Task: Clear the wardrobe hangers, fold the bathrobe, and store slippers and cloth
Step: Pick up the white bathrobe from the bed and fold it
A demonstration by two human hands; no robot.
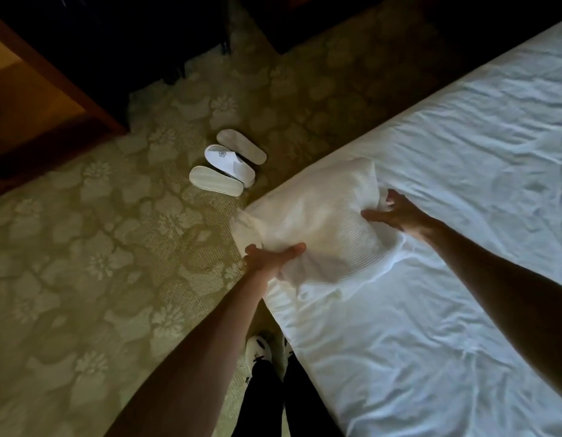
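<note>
The step in hand looks like finishing and lifting the folded bathrobe. The folded white waffle-weave bathrobe [314,222] lies on the corner of the white-sheeted bed [462,184], and both hands are on it. To do this well, both hands should keep an even hold on opposite sides and lift together, so the folded layers do not slide apart or droop over the bed corner. The loose layer near the person's body looks likely to spill if the lift is uneven, so tucking it in first would help.

The left hand [270,257] grips the near-left edge of the bundle. Its fingers [253,250] curl under the cloth while the thumb lies on top, so it is closed on the fabric. The right hand [396,214] is at the far-right side, fingers [391,197] half spread and pressed into the folds. It touches the cloth, but whether it has a firm pinch I cannot tell.

The bathrobe sits between the 2 hands, touching both. The white flat hotel slippers [227,162], at least 3 pieces, lie on the patterned floral carpet [84,247], well beyond the left fingers and apart from the bed. A brown wooden cabinet [37,99] stands farther left.
</note>
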